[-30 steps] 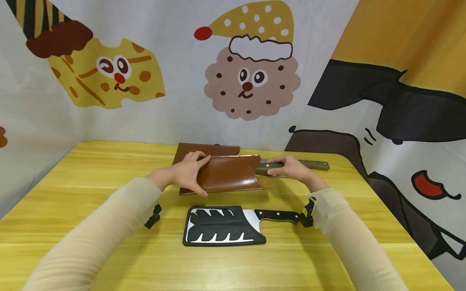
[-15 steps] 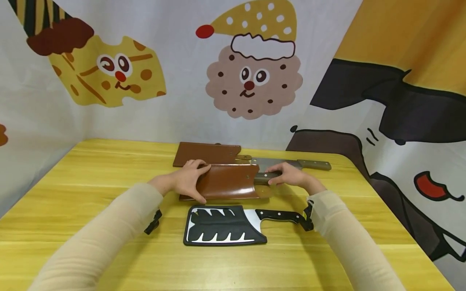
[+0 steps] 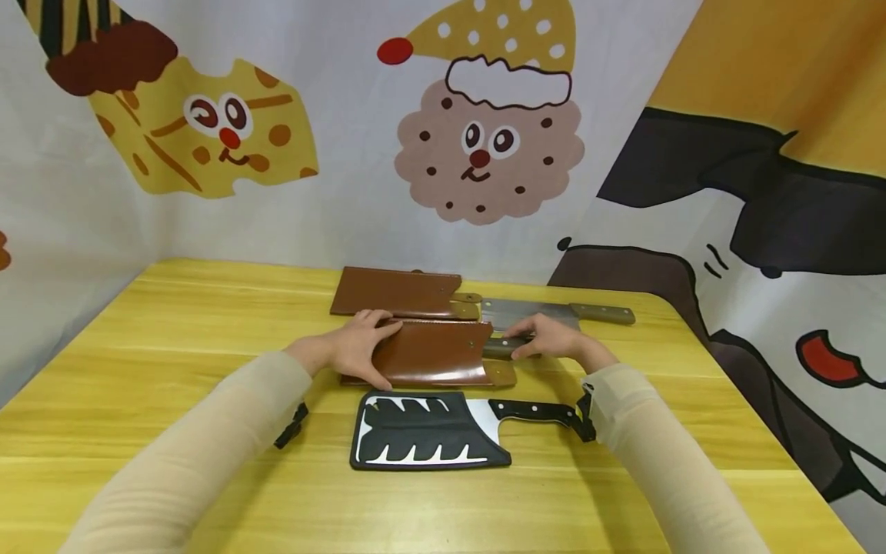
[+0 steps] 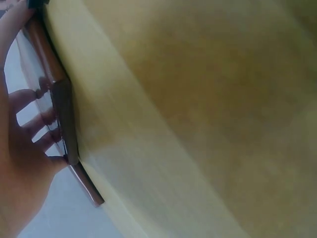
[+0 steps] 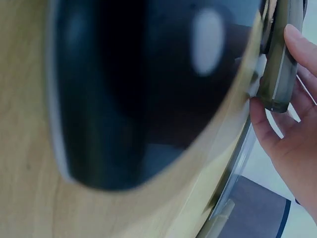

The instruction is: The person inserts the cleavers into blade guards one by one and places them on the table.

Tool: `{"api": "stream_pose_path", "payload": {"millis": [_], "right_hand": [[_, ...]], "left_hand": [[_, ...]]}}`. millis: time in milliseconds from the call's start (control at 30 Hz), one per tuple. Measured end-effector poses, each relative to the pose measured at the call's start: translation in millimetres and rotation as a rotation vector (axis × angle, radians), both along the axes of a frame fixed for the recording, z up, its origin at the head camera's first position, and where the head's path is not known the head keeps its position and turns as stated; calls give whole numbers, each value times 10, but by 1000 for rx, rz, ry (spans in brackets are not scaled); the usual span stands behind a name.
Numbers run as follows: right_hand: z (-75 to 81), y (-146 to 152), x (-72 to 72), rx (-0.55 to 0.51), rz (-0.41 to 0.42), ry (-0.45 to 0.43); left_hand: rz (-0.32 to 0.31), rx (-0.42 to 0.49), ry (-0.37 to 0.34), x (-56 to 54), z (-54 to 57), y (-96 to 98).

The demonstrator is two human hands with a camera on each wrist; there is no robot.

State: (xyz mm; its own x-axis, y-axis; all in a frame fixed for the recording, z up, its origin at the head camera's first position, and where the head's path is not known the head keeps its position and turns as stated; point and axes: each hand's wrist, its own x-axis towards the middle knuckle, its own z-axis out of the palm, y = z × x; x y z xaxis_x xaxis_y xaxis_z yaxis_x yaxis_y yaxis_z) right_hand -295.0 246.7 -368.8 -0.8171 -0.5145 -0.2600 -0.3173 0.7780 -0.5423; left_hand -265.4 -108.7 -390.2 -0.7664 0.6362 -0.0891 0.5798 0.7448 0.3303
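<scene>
In the head view a brown leather knife sheath [image 3: 436, 355] lies mid-table, with a cleaver's brown handle [image 3: 495, 348] sticking out of its right end. My left hand [image 3: 351, 351] spans the sheath's left end, thumb on the near edge and fingers at the far edge. The left wrist view has those fingers bent over the sheath [image 4: 64, 111]. My right hand [image 3: 550, 337] pinches the handle between thumb and fingers; the right wrist view shows the handle's butt end [image 5: 277, 74] in that grip. The cleaver's blade is hidden inside the sheath.
Behind it lie a second brown sheath [image 3: 394, 292] and a bare cleaver [image 3: 522, 312], partly covered by my right hand. Nearer me lies a cleaver in a black-and-white cover [image 3: 429, 431], its black handle [image 3: 529, 412] close to the right wrist camera. A printed cloth [image 3: 346, 231] hangs behind the table.
Both hands have lowered the sheathed cleaver and brought it nearer me, down to the table. The back sheath and bare cleaver show more fully. My grip is the same.
</scene>
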Motion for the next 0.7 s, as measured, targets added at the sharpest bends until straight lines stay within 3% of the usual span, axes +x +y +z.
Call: {"api": "stream_pose_path", "payload": {"millis": [267,400,533,700], "right_hand": [[3,3,-7,-2,5,-8],[16,42,-6,-42,-30,-33],[76,170,-12,-74,-86,-14],[200,403,-42,-70,-148,28]], "left_hand": [[30,27,-62,-8,-11,-33],[70,85,-38,-59,32,-67],[102,123,34,-185,136,-126],[163,120,35,-402,260,-246]]}}
